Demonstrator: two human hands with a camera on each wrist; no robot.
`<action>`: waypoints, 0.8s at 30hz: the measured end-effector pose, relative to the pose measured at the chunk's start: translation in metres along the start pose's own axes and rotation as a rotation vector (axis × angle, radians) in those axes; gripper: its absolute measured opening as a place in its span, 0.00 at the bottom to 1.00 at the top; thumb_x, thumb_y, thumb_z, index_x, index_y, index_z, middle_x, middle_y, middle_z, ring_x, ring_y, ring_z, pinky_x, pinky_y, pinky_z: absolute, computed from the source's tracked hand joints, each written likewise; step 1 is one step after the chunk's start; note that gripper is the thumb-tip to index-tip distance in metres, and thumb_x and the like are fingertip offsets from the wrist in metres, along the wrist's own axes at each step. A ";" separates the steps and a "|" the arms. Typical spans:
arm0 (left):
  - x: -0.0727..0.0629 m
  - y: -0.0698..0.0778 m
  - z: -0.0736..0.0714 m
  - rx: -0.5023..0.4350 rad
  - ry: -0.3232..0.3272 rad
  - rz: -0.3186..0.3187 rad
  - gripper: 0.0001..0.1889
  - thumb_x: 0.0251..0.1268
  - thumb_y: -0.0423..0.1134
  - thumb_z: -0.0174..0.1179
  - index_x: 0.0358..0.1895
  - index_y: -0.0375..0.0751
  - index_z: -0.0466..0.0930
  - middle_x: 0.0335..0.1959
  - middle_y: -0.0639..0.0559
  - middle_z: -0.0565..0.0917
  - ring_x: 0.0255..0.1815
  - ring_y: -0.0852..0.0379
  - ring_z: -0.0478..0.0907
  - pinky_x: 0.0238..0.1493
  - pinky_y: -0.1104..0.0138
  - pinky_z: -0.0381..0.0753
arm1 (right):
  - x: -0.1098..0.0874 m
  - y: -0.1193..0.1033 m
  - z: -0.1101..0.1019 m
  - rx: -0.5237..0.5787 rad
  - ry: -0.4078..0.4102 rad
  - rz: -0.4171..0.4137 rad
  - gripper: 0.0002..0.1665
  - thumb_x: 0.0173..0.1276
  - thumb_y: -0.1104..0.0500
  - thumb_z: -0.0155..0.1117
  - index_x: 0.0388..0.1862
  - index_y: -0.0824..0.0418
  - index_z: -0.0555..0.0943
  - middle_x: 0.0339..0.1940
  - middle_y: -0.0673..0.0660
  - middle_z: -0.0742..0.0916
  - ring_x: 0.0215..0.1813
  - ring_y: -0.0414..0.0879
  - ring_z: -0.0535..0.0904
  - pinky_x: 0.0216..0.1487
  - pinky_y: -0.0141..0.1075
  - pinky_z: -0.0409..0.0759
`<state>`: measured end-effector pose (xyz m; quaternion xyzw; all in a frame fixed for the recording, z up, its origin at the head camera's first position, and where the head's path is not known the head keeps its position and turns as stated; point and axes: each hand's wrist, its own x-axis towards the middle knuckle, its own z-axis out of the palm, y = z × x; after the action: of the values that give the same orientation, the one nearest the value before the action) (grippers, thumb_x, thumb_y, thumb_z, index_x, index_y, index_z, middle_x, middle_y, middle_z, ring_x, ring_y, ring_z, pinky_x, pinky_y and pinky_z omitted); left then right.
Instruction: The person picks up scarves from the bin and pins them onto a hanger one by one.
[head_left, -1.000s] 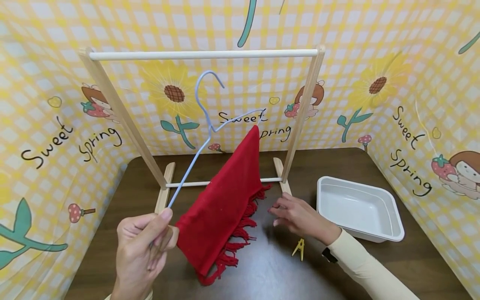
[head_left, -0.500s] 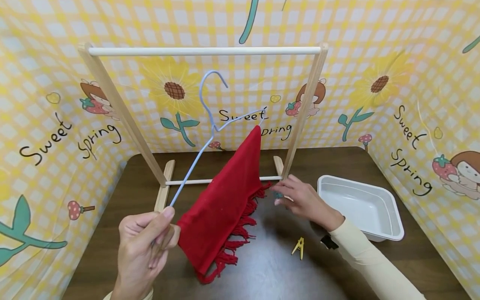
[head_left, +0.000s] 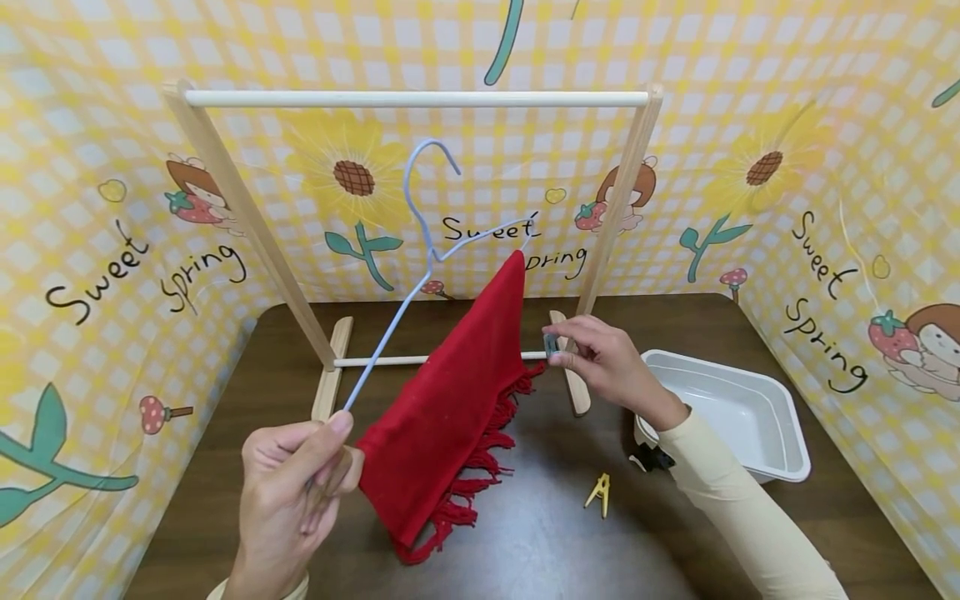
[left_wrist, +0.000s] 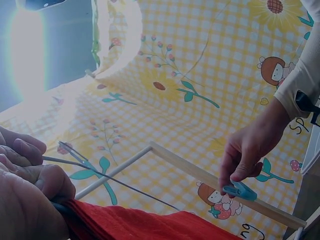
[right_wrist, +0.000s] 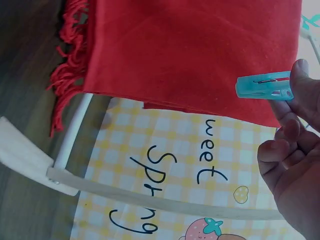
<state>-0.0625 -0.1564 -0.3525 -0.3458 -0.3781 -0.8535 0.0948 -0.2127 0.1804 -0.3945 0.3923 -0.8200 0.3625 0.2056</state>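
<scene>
My left hand (head_left: 296, 492) grips the lower left corner of a light blue wire hanger (head_left: 390, 329), its hook pointing up. Draped over the hanger is a red fringed scarf (head_left: 450, 400), slanting up to the right with its fringe hanging along the lower edge. Close to the scarf's right edge, my right hand (head_left: 603, 362) pinches a teal clothespin (right_wrist: 264, 86) between thumb and fingers. In the right wrist view the clothespin overlaps the scarf's face. The left wrist view shows the same clothespin (left_wrist: 241, 191) at the right fingertips.
A wooden rack with a white top bar (head_left: 420, 99) stands behind the scarf. On the dark table lies a yellow clothespin (head_left: 598, 496). A white plastic basin (head_left: 738, 408) sits at the right, partly behind the right forearm. Patterned cloth walls surround the table.
My right hand has risen from near the table toward the scarf's right edge, bringing the teal clothespin into clearer view. The left hand, hanger and scarf have barely moved.
</scene>
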 end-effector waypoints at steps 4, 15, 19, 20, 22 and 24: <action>0.000 0.000 0.000 0.000 -0.004 -0.002 0.26 0.68 0.10 0.23 0.13 0.32 0.57 0.02 0.52 0.54 0.02 0.61 0.48 0.12 0.72 0.49 | 0.004 -0.002 -0.003 0.030 0.026 0.038 0.23 0.57 0.67 0.77 0.54 0.64 0.86 0.33 0.54 0.82 0.27 0.35 0.65 0.28 0.25 0.63; 0.000 0.002 0.001 0.002 -0.028 0.002 0.26 0.67 0.10 0.23 0.12 0.32 0.56 0.02 0.52 0.54 0.01 0.62 0.48 0.11 0.72 0.50 | 0.018 -0.002 -0.013 0.178 0.104 0.149 0.20 0.61 0.71 0.73 0.53 0.66 0.86 0.34 0.54 0.83 0.25 0.40 0.67 0.26 0.28 0.64; 0.000 0.002 0.001 0.004 -0.036 0.003 0.26 0.67 0.10 0.23 0.13 0.32 0.57 0.02 0.52 0.54 0.02 0.62 0.48 0.11 0.72 0.50 | 0.027 -0.002 -0.018 0.216 0.127 0.166 0.20 0.63 0.72 0.71 0.54 0.67 0.85 0.38 0.57 0.84 0.25 0.40 0.67 0.25 0.27 0.65; 0.000 0.001 0.002 0.002 -0.039 0.003 0.26 0.67 0.10 0.23 0.13 0.32 0.57 0.02 0.52 0.54 0.02 0.62 0.48 0.11 0.72 0.50 | 0.030 -0.002 -0.019 0.222 0.134 0.168 0.20 0.63 0.73 0.71 0.55 0.67 0.85 0.37 0.56 0.84 0.25 0.39 0.67 0.25 0.27 0.65; 0.000 0.001 0.002 -0.001 -0.042 0.002 0.26 0.67 0.10 0.23 0.13 0.32 0.57 0.02 0.52 0.54 0.02 0.61 0.48 0.12 0.72 0.50 | 0.035 -0.003 -0.022 0.242 0.146 0.172 0.20 0.63 0.73 0.70 0.55 0.68 0.84 0.35 0.54 0.82 0.24 0.39 0.67 0.24 0.27 0.65; 0.000 0.002 0.002 -0.002 -0.047 0.000 0.26 0.67 0.10 0.24 0.13 0.32 0.57 0.02 0.52 0.54 0.02 0.61 0.48 0.12 0.72 0.50 | 0.040 -0.004 -0.025 0.274 0.168 0.176 0.19 0.64 0.73 0.69 0.55 0.69 0.84 0.33 0.50 0.81 0.24 0.38 0.67 0.24 0.27 0.65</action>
<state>-0.0610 -0.1558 -0.3501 -0.3657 -0.3793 -0.8456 0.0858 -0.2324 0.1776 -0.3511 0.3118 -0.7741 0.5189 0.1853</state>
